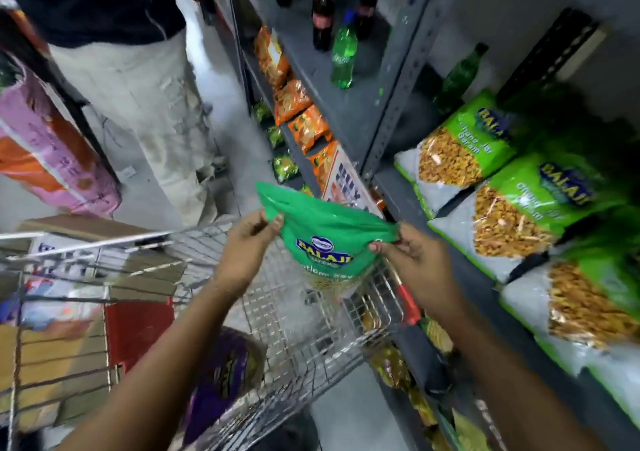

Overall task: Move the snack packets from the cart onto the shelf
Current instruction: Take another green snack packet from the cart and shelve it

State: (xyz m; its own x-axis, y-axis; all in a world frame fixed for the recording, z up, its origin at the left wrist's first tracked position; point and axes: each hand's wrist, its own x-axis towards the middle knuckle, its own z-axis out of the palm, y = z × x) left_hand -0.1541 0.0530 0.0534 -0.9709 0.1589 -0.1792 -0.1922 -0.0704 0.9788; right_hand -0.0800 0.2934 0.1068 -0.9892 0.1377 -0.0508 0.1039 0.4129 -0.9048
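Note:
A green Balaji snack packet [325, 239] hangs above the wire cart [304, 340], held by both hands at its top edge. My left hand [247, 246] pinches its left corner and my right hand [412, 260] pinches its right corner. A purple snack packet [225, 378] lies lower in the cart near my left forearm. On the grey shelf [464, 277] to the right lie three light-green Balaji packets [460, 149] side by side, just right of my right hand.
Another person in pale trousers [145, 104] stands ahead on the left. Cardboard boxes [83, 232] and a red box [138, 326] fill the cart's left. Soda bottles [343, 56] stand on the far shelf; orange packets [304, 128] line a lower shelf. A pink sack [52, 146] leans at left.

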